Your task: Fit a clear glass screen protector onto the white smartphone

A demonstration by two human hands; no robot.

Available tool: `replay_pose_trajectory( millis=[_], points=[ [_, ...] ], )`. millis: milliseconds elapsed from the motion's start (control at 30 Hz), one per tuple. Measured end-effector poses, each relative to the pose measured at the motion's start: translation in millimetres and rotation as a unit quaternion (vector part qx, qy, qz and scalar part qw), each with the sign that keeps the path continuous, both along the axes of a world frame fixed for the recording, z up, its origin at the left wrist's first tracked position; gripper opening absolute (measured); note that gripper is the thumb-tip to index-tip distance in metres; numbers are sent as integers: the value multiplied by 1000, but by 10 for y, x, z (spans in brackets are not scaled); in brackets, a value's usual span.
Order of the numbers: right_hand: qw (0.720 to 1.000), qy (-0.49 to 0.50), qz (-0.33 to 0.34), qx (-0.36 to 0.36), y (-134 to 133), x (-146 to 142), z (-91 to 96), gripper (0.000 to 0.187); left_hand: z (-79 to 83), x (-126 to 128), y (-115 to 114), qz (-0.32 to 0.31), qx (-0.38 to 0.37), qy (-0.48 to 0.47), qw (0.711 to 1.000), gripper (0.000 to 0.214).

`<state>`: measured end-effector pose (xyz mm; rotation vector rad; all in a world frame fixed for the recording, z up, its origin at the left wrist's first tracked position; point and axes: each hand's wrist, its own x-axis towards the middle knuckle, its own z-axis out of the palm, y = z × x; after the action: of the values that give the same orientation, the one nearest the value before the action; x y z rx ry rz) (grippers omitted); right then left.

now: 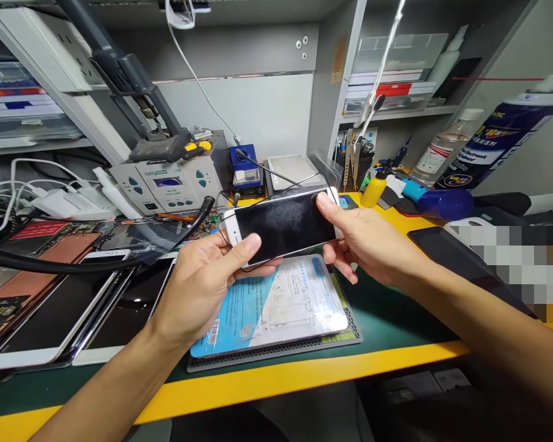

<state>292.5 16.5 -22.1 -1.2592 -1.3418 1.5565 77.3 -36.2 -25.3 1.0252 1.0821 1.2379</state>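
A white-framed smartphone [286, 224] with a dark, smudged screen is held sideways above the bench, its left end a little lower. My left hand [212, 264] grips the left end, thumb on the lower edge of the glass and fingers beneath. At the opposite end, my right hand [357, 236] has its thumb on the screen's corner and its fingers under the phone. Thin dark cords run around the phone's edges; how they attach is unclear. Below the phone lies a blue and white printed package [299, 301] on a grey perforated tray [276, 362].
Several phones and tablets, including a white-framed tablet [59, 313], lie at the left. Behind them stand a soldering station [170, 184] and a black hose [74, 267]. A yellow bottle [374, 189], a blue spray can [498, 141] and a dark phone [465, 267] are at the right.
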Motion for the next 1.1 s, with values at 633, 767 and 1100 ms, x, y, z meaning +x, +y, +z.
replay_pose_trajectory(
  millis=[633,767,1100],
  points=[
    [991,52,61,104,-83,51,39,50,27,3,11,22,-1,29,999,23],
    [988,58,77,122,-98,67,37,47,41,7,4,30,3,29,999,24],
    [996,53,36,56,-13,74,23,54,0,-44,-44,25,57,121,991,32]
  ],
)
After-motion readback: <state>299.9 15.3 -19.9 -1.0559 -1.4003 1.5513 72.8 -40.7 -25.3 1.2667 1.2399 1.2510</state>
